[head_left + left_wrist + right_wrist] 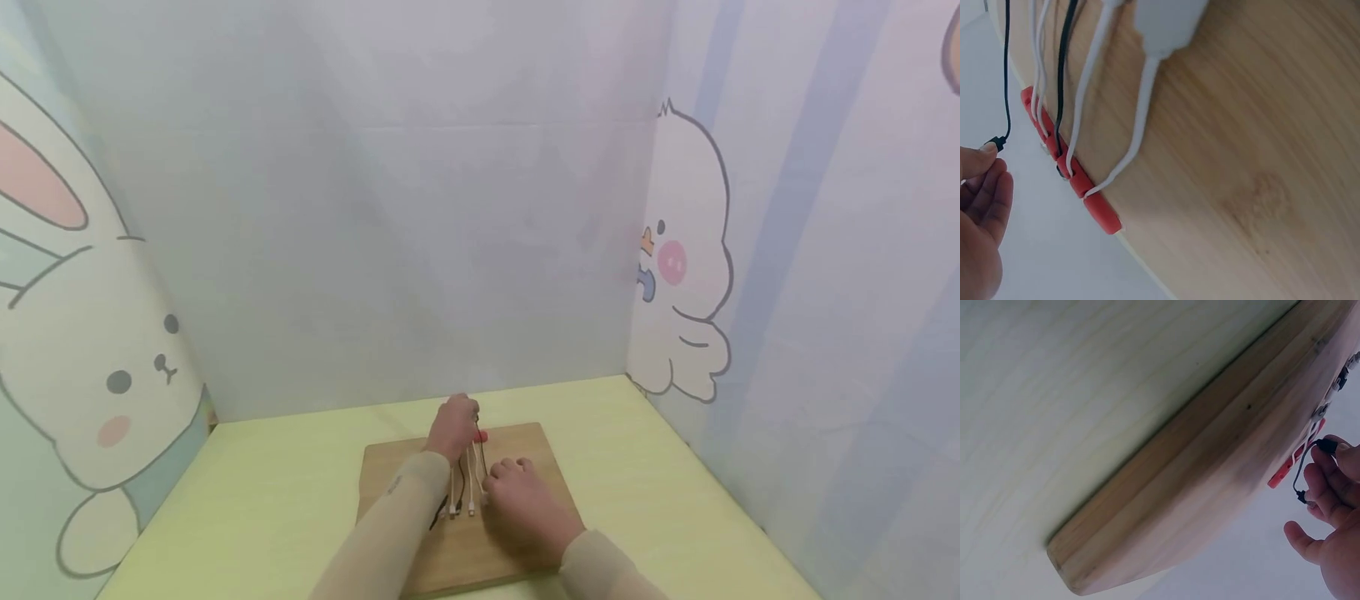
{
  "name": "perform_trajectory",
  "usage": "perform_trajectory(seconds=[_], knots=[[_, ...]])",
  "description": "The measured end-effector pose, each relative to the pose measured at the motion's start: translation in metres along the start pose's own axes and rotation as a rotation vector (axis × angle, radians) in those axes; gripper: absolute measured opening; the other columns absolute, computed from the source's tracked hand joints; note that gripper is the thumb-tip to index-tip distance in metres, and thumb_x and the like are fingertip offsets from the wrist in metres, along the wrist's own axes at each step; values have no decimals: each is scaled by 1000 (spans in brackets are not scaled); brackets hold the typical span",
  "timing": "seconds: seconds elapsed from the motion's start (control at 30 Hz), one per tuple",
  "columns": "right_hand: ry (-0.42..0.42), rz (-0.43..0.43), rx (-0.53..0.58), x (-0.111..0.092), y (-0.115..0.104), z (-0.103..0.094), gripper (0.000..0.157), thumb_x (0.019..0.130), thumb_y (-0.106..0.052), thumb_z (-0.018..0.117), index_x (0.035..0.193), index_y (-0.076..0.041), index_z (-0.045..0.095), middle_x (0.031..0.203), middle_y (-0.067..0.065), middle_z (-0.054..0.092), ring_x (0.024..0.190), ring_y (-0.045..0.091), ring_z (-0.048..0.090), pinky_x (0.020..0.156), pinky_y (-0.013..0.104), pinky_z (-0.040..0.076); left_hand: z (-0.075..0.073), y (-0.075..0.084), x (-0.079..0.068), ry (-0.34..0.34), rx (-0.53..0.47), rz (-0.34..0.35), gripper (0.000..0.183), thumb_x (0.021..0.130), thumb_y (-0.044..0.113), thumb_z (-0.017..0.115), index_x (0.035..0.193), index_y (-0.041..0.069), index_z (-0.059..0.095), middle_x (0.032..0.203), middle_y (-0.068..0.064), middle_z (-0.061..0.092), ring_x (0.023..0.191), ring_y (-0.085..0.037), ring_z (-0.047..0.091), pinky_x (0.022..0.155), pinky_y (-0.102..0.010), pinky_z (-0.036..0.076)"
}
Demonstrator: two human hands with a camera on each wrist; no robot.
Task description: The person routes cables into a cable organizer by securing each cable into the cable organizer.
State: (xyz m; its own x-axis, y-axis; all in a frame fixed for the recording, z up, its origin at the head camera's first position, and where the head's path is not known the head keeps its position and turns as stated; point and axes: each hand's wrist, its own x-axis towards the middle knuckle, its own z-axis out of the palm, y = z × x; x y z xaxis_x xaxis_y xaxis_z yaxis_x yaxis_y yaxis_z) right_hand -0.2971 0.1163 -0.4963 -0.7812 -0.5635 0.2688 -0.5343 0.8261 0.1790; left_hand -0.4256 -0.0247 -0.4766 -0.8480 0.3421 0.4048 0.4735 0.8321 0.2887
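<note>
My left hand (453, 425) reaches to the far edge of a wooden board (517, 550). Between thumb and forefinger it pinches the small plug (999, 143) at one end of a thin black cable (1007, 75). Nearer to me, my right hand (528, 500) pinches the black connector (1327, 445) at the cable's other end, so the cable runs between both hands. Along the board's far edge lies a red slotted cable holder (1102, 212). White cables (1141, 119) and another black cable (1062, 69) sit in its slots. Beside the holder, the held cable hangs outside the slots.
Connector ends, among them a white plug (471, 507), lie on the board toward me, left of my right hand. The board rests on a pale yellow table (255, 500). Grey fabric (390, 250) stands behind, with cartoon-printed sheets at both sides.
</note>
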Motion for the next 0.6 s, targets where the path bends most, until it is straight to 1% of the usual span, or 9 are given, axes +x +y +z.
perform_trajectory(seconds=[0.07, 0.13, 0.2, 0.37, 0.47, 0.53, 0.6], knots=[[8, -10, -9, 1, 0, 1, 12, 90, -29, 65, 92, -18, 68, 88, -5, 60, 85, 15, 55, 84, 45, 48, 3, 0, 1, -8, 4, 4, 35, 84, -2, 68, 61, 14, 46, 66, 1, 42, 59, -11, 29, 53, -24, 27], [12, -8, -7, 2, 0, 3, 11, 89, -29, 66, 91, -18, 67, 86, -6, 58, 83, 15, 53, 83, 43, 47, 6, 0, 2, -12, 12, 9, 35, 84, -5, 65, 61, 14, 46, 67, 0, 42, 60, -11, 29, 53, -25, 27], [11, -7, -14, 2, 1, 5, 10, 89, -28, 66, 91, -19, 68, 86, -7, 58, 83, 14, 53, 83, 43, 47, 9, -1, 3, -15, 28, 11, 34, 84, -3, 65, 61, 14, 47, 67, 1, 44, 59, -11, 31, 54, -25, 28], [-14, 4, -5, 3, 0, 7, 12, 93, -28, 63, 90, -18, 67, 84, -6, 58, 82, 14, 53, 83, 43, 47, 16, -4, 3, -20, 60, 2, 32, 83, 0, 69, 61, 14, 50, 67, 1, 47, 59, -11, 34, 53, -25, 31], [-19, 9, 10, 2, 0, 7, 14, 95, -27, 61, 88, -17, 67, 83, -6, 58, 82, 14, 54, 83, 43, 47, 19, -5, 4, -26, 56, -11, 32, 82, 3, 73, 61, 13, 51, 67, 1, 48, 58, -12, 35, 53, -25, 33], [-22, 8, 19, 1, -1, 7, 14, 94, -26, 61, 87, -17, 68, 81, -6, 57, 81, 14, 53, 82, 41, 47, 20, -5, 5, -43, 50, -24, 33, 80, 6, 77, 60, 14, 51, 67, 1, 48, 58, -11, 35, 53, -26, 33], [-28, -1, 20, 1, -2, 7, 12, 93, -24, 62, 87, -17, 69, 81, -6, 57, 79, 13, 52, 81, 38, 48, 21, -5, 7, -72, 23, -43, 35, 78, 9, 80, 60, 13, 52, 66, 1, 49, 56, -11, 36, 52, -25, 34]])
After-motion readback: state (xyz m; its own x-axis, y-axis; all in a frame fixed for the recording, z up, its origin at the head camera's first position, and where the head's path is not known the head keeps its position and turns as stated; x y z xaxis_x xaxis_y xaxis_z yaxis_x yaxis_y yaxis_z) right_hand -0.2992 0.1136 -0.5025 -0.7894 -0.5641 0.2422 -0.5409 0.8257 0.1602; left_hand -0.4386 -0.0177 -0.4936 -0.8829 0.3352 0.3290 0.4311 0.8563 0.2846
